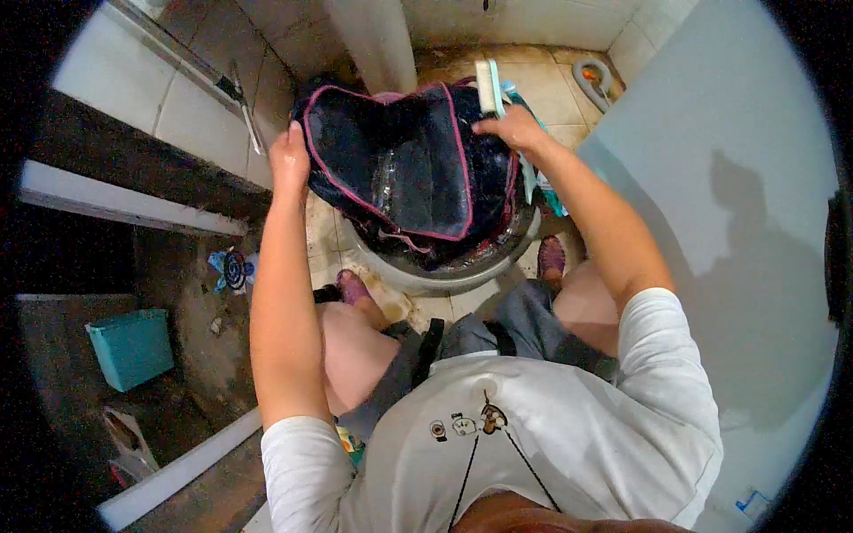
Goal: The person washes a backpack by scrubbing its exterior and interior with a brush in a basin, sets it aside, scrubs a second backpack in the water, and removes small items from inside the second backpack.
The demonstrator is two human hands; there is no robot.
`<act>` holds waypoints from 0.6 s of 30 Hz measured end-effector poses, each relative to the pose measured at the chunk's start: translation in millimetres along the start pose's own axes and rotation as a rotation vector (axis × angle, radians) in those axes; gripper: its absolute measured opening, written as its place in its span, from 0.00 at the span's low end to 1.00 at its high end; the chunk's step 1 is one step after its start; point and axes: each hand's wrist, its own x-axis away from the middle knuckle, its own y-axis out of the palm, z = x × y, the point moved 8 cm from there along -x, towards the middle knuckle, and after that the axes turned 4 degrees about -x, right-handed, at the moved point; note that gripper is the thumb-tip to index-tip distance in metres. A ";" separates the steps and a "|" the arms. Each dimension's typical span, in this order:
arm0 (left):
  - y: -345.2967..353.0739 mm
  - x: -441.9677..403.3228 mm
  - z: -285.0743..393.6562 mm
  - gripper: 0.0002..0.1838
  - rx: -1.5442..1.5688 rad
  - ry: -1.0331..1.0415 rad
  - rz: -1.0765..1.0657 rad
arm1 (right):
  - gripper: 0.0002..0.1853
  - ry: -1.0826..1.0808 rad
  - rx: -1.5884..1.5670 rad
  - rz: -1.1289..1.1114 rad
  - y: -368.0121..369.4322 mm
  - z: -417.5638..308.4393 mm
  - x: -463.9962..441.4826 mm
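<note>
A dark bag point(409, 178) with pink piping is spread open and looks wet inside. It rests in a grey round basin point(444, 282) on the floor. My left hand point(289, 158) is closed on the bag's left edge. At the bag's upper right, my right hand point(514, 130) is wrapped around a scrub brush point(487, 87) with pale bristles and a mint-green back. The right fingers also touch the bag's side. The basin's contents are mostly hidden under the bag.
A pipe point(378, 44) rises behind the basin. A grey hose point(588, 82) lies on the tiles at the back right. The pale panel point(746, 222) stands close on my right. On the left are a door frame point(133, 200) and a teal bin point(131, 348).
</note>
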 end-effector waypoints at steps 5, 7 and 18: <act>-41.4 10.0 16.0 0.20 0.329 -0.101 0.093 | 0.17 -0.098 -0.080 0.075 -18.2 -89.0 29.0; -53.0 17.9 34.0 0.20 0.412 -0.044 0.093 | 0.16 -0.205 -0.119 0.183 -40.1 -117.8 43.1; -83.2 59.1 103.6 0.19 0.239 0.333 0.270 | 0.17 -0.537 0.200 0.469 -94.2 -130.4 79.7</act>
